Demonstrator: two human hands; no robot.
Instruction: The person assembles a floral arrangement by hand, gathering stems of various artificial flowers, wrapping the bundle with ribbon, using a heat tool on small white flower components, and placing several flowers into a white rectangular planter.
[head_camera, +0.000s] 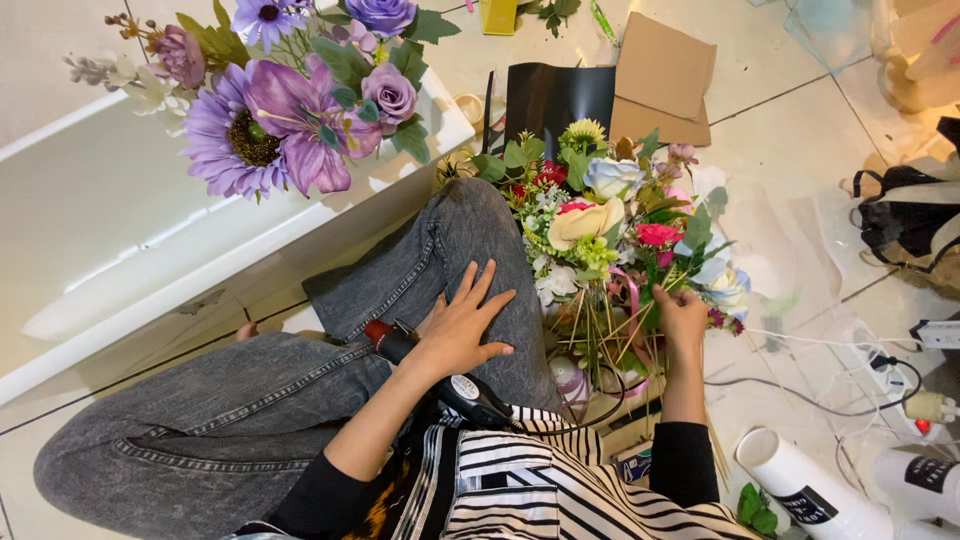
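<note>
I sit on a tiled floor in grey jeans (300, 400). My left hand (462, 325) lies flat on my knee with fingers spread, holding nothing. Just under its wrist a black glue gun (460, 392) with a red tip rests across my lap. My right hand (682, 315) is closed around the stems of a mixed flower bouquet (610, 235) that lies on the floor beside my leg; the bouquet has cream, pink, red and pale blue blooms and a pink ribbon.
A bunch of purple artificial flowers (290, 100) stands on a white ledge (130, 220) at left. Black sheet (550, 95) and cardboard (662, 75) lie beyond the bouquet. White paper rolls (800, 485), cables and a power strip (935, 335) lie at right.
</note>
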